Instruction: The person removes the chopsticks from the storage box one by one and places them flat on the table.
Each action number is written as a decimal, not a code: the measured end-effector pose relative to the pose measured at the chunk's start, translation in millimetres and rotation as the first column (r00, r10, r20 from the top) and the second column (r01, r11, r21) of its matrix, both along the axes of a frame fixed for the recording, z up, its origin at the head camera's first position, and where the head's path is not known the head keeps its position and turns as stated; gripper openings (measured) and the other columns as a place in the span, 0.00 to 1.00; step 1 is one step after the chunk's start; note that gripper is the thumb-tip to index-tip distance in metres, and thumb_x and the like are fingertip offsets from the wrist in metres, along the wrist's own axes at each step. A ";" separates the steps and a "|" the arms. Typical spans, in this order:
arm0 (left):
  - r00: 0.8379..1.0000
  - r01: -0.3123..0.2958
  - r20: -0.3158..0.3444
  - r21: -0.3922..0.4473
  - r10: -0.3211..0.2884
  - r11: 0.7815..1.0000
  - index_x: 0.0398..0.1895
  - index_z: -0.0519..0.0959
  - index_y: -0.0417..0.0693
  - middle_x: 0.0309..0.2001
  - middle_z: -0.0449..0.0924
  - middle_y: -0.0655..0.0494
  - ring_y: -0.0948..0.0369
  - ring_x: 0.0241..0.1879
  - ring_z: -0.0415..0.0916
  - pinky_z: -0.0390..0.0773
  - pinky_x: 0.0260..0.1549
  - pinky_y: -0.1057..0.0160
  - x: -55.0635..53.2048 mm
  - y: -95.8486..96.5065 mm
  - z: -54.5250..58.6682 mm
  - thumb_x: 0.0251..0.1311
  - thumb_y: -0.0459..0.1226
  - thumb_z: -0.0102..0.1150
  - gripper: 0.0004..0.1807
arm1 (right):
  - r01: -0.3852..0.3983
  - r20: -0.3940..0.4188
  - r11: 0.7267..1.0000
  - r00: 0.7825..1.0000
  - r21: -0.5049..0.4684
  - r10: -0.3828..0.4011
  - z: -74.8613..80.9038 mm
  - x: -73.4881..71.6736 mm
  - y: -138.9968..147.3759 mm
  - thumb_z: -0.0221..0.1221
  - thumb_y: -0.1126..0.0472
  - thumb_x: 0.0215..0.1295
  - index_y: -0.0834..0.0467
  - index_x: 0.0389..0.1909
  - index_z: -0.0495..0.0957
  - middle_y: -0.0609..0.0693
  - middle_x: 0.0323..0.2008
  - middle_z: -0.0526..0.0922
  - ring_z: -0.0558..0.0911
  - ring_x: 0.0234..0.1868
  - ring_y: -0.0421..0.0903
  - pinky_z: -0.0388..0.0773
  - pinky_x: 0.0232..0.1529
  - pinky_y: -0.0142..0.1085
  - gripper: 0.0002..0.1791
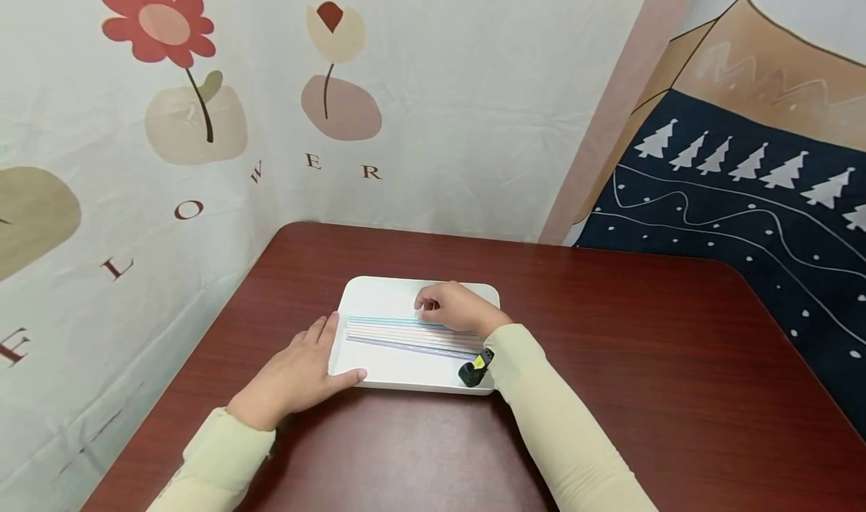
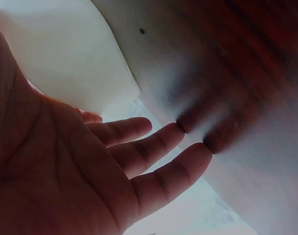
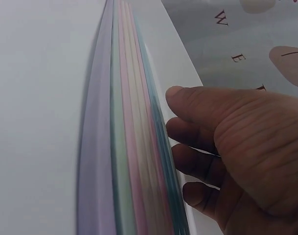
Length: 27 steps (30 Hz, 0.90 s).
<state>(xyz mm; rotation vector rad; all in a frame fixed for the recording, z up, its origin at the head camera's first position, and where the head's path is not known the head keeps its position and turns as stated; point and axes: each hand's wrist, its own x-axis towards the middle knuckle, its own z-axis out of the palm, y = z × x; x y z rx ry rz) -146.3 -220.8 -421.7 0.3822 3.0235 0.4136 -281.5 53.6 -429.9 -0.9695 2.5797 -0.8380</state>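
A white tray [image 1: 392, 292] with rounded corners lies on the table. Across its middle runs a flat row of long, thin drinking straws [image 1: 399, 333] in purple, green, pink, cream and blue. My left hand [image 1: 291, 380] rests on the tray's left end, fingers straight along the side and thumb over the near left corner. Over the tray's right part, my right hand [image 1: 460, 307] is beside the far edge of the row. In the right wrist view its loosely bent fingertips [image 3: 180, 129] are right at the blue straws [image 3: 158, 122], with nothing visible between fingers and thumb.
The dark red wooden table [image 1: 636, 346] extends around the tray. Behind it hangs a pale curtain [image 1: 467, 121] with flower prints, and a navy cloth [image 1: 717, 196] with white trees hangs on the right. A small black-and-yellow device [image 1: 476, 368] sits at the right wrist.
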 end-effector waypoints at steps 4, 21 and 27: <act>1.000 0.004 -0.009 0.003 -0.004 1.000 0.74 0.50 0.27 0.70 0.57 0.29 0.33 0.66 0.61 0.64 0.61 0.39 0.4 0.1 -0.1 0.57 0.71 0.52 0.63 | 0.005 0.007 1.000 1.000 0.013 -0.005 -0.4 0.7 0.0 0.60 0.61 0.70 0.47 0.42 0.83 0.37 0.31 0.81 0.75 0.30 0.38 0.74 0.38 0.33 0.06; 1.000 0.025 -0.019 0.019 -0.024 1.000 0.75 0.49 0.26 0.67 0.65 0.33 0.36 0.62 0.66 0.68 0.59 0.41 1.6 -0.6 -0.5 0.58 0.70 0.53 0.62 | 0.014 -0.024 0.999 1.000 0.036 -0.013 -0.3 2.4 -0.6 0.57 0.65 0.71 0.48 0.39 0.83 0.38 0.35 0.81 0.76 0.35 0.39 0.74 0.42 0.33 0.09; 0.999 0.025 -0.026 0.019 -0.025 1.000 0.74 0.50 0.27 0.67 0.65 0.33 0.37 0.62 0.66 0.68 0.58 0.42 2.5 0.4 1.6 0.58 0.69 0.54 0.61 | 0.025 -0.023 0.999 0.999 0.031 -0.024 -0.6 3.2 -1.5 0.59 0.63 0.71 0.48 0.41 0.82 0.38 0.35 0.81 0.76 0.33 0.39 0.75 0.41 0.34 0.07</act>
